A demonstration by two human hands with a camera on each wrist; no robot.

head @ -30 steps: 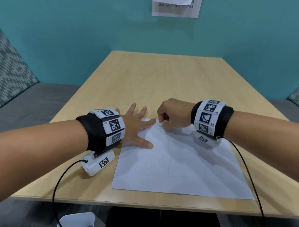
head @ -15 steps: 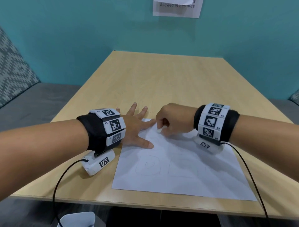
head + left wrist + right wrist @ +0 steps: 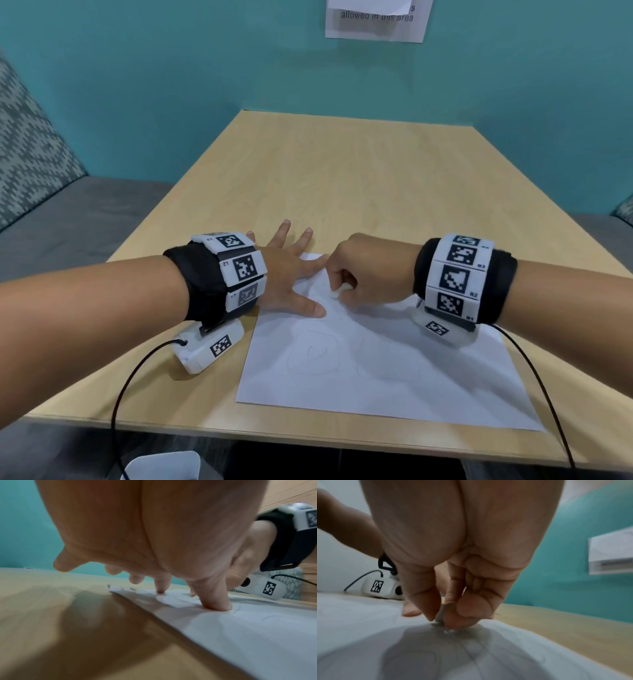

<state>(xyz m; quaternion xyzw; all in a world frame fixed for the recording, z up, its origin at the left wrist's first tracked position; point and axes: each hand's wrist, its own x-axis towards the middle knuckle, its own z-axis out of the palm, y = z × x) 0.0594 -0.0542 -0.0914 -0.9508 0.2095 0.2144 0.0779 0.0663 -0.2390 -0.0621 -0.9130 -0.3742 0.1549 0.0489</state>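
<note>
- The eraser (image 3: 337, 292), a small white nub, sits pinched in our right grip (image 3: 368, 272). Thumb and curled fingers are closed tight round it, and its tip touches the paper (image 3: 383, 383) near the sheet's far left corner.
- We judge the eraser light, slightly soft and grippy. So little of it shows past the fingertips that it is best held low, close to the rubbing end, so it cannot roll or snap.
- The paper lies flat on the tabletop (image 3: 342, 178), near our edge, with faint pencil shapes across it. We judge it thin, limp and quick to slide. Rubbing could wrinkle or tear it, so we would press it down just beside the eraser rather than lift it by an edge.
- Our left grip (image 3: 286, 279) does that. It holds nothing: the fingers are spread straight, thumb and forefinger tips press on the sheet, and the other fingers reach beyond its edge.
- The two grips are just beside each other.
- Farther out are a notice (image 3: 376, 20) on the teal wall (image 3: 137, 85) and patterned cushions (image 3: 27, 147) at the sides.
</note>
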